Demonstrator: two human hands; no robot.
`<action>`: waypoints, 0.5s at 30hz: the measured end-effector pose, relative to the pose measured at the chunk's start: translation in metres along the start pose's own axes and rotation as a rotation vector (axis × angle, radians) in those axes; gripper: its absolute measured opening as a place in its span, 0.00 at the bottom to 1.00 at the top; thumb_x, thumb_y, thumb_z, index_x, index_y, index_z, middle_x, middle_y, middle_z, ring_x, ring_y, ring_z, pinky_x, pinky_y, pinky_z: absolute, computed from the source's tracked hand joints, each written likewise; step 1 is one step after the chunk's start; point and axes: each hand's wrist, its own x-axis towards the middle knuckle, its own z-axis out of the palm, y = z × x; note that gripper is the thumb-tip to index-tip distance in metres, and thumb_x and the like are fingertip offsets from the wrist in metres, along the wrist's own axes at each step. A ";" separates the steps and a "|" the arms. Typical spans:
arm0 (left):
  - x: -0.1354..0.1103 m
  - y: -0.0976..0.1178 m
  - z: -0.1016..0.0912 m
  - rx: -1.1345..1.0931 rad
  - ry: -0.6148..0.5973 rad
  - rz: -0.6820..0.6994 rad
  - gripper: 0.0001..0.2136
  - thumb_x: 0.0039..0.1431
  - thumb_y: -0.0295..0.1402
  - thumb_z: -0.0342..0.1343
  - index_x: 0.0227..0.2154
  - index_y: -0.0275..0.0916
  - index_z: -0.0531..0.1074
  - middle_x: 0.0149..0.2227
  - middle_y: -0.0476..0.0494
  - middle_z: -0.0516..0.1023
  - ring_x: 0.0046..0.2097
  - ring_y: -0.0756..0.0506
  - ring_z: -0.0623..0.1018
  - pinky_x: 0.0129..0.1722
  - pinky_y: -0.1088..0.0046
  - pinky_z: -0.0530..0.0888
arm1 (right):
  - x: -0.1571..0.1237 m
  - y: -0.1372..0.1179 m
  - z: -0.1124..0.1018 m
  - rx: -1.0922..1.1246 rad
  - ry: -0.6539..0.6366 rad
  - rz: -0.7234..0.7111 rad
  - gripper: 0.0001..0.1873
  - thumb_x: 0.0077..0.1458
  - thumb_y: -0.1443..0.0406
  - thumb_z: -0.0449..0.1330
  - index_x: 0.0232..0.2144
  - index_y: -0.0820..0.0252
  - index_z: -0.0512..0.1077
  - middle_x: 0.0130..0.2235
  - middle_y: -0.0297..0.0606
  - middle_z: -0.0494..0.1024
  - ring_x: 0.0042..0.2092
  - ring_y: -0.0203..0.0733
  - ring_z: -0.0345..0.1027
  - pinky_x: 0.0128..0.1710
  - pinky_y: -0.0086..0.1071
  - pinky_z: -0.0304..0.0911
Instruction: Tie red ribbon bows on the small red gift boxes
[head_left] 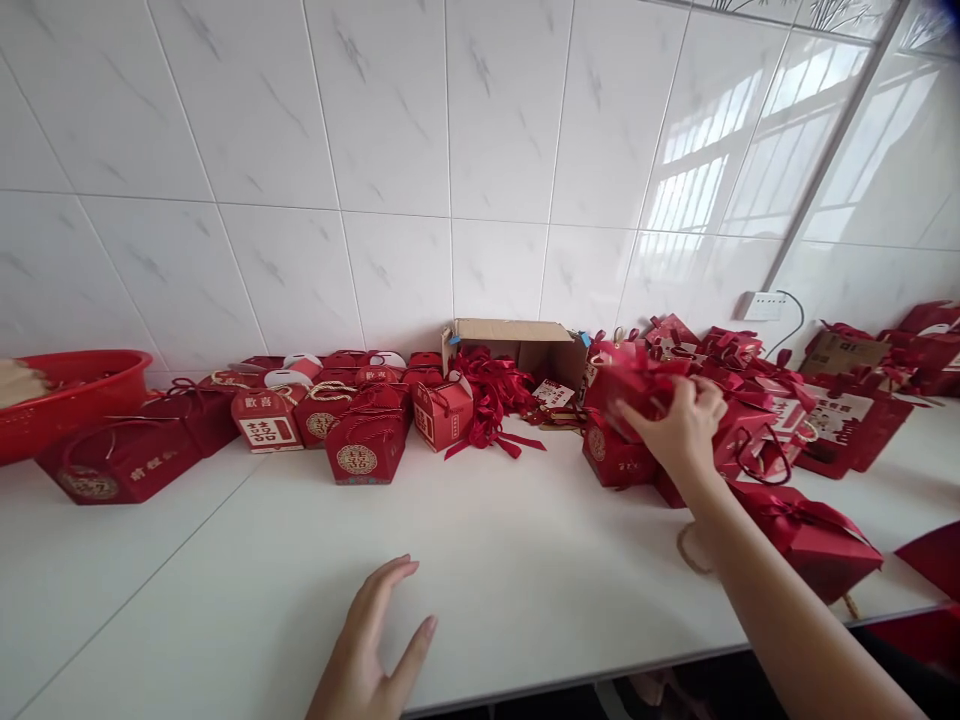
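Observation:
My right hand (684, 422) reaches to the pile on the right, its thumb and fingers around a small red gift box (634, 380) slightly blurred by motion. Just under that box stands another dark red box (616, 455) with a gold round emblem. Near the front edge my left hand (375, 640) is held over the white table (480, 560), thumb and fingers apart, holding nothing. A red gift box with a ribbon bow (806, 540) lies beside my right forearm.
Several red boxes with cord handles (367, 445) line the wall on the left, beside a red plastic basin (75, 400). An open cardboard carton (517, 330) stands behind a heap of red ribbons (491, 395). More red gift bags (855, 420) crowd the right side.

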 end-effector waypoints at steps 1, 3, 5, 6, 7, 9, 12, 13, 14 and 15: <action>0.000 -0.001 0.001 0.017 0.015 0.023 0.20 0.55 0.42 0.52 0.51 0.46 0.64 0.56 0.41 0.67 0.59 0.38 0.66 0.57 0.52 0.65 | -0.001 0.003 0.005 -0.105 -0.053 -0.005 0.38 0.43 0.47 0.62 0.49 0.67 0.63 0.55 0.59 0.55 0.57 0.66 0.48 0.52 0.59 0.49; 0.001 -0.003 0.002 0.038 0.047 0.055 0.19 0.55 0.42 0.52 0.50 0.46 0.65 0.55 0.42 0.69 0.58 0.38 0.68 0.56 0.53 0.67 | -0.007 0.006 0.012 -0.240 -0.102 -0.041 0.39 0.46 0.45 0.58 0.50 0.70 0.62 0.58 0.63 0.51 0.59 0.70 0.44 0.52 0.64 0.44; 0.001 -0.003 0.002 0.044 0.062 0.072 0.19 0.55 0.41 0.52 0.49 0.46 0.66 0.54 0.42 0.70 0.57 0.38 0.69 0.55 0.55 0.69 | -0.016 0.004 0.013 -0.260 -0.064 -0.067 0.43 0.48 0.45 0.56 0.56 0.72 0.56 0.61 0.65 0.45 0.62 0.71 0.37 0.53 0.65 0.41; 0.001 -0.003 0.001 0.043 0.061 0.072 0.18 0.55 0.41 0.52 0.49 0.46 0.66 0.54 0.42 0.70 0.57 0.39 0.69 0.55 0.56 0.69 | -0.020 0.001 0.011 -0.240 -0.036 -0.077 0.45 0.49 0.45 0.56 0.58 0.72 0.52 0.62 0.65 0.43 0.63 0.71 0.34 0.54 0.66 0.40; 0.001 -0.002 0.000 0.041 0.052 0.066 0.18 0.55 0.41 0.52 0.49 0.46 0.66 0.54 0.42 0.70 0.57 0.39 0.69 0.55 0.56 0.69 | -0.025 -0.002 0.009 -0.209 0.000 -0.093 0.47 0.50 0.46 0.56 0.61 0.72 0.49 0.62 0.64 0.41 0.63 0.71 0.32 0.54 0.65 0.40; 0.001 0.000 -0.004 0.035 0.031 0.047 0.18 0.56 0.41 0.51 0.49 0.46 0.67 0.53 0.42 0.71 0.56 0.40 0.70 0.54 0.58 0.70 | -0.037 -0.010 0.006 -0.125 0.079 -0.189 0.44 0.53 0.50 0.55 0.63 0.68 0.45 0.63 0.62 0.40 0.64 0.68 0.32 0.56 0.64 0.40; 0.000 0.006 -0.012 0.027 0.037 0.018 0.16 0.56 0.42 0.51 0.47 0.46 0.68 0.50 0.43 0.73 0.52 0.41 0.73 0.52 0.61 0.72 | -0.065 -0.020 0.011 0.017 0.000 -0.504 0.30 0.57 0.59 0.54 0.60 0.59 0.55 0.63 0.53 0.46 0.64 0.60 0.40 0.58 0.56 0.46; -0.001 0.008 -0.015 0.022 0.062 0.008 0.16 0.56 0.42 0.51 0.46 0.46 0.69 0.49 0.43 0.73 0.51 0.41 0.74 0.51 0.62 0.72 | -0.075 -0.023 0.016 0.047 -0.115 -0.618 0.25 0.57 0.62 0.53 0.57 0.58 0.60 0.62 0.51 0.50 0.63 0.58 0.43 0.58 0.53 0.49; -0.003 0.011 -0.018 0.015 0.094 -0.001 0.15 0.56 0.42 0.51 0.46 0.46 0.69 0.49 0.43 0.73 0.51 0.41 0.74 0.50 0.62 0.73 | -0.085 -0.026 0.023 0.061 -0.259 -0.712 0.21 0.57 0.64 0.52 0.54 0.58 0.64 0.61 0.50 0.53 0.63 0.56 0.46 0.58 0.51 0.51; -0.004 0.012 -0.021 0.008 0.126 -0.009 0.15 0.56 0.43 0.51 0.45 0.47 0.70 0.48 0.44 0.74 0.50 0.41 0.74 0.50 0.63 0.73 | -0.094 -0.029 0.032 0.056 -0.409 -0.775 0.20 0.57 0.65 0.52 0.52 0.58 0.67 0.61 0.50 0.56 0.62 0.56 0.47 0.57 0.50 0.54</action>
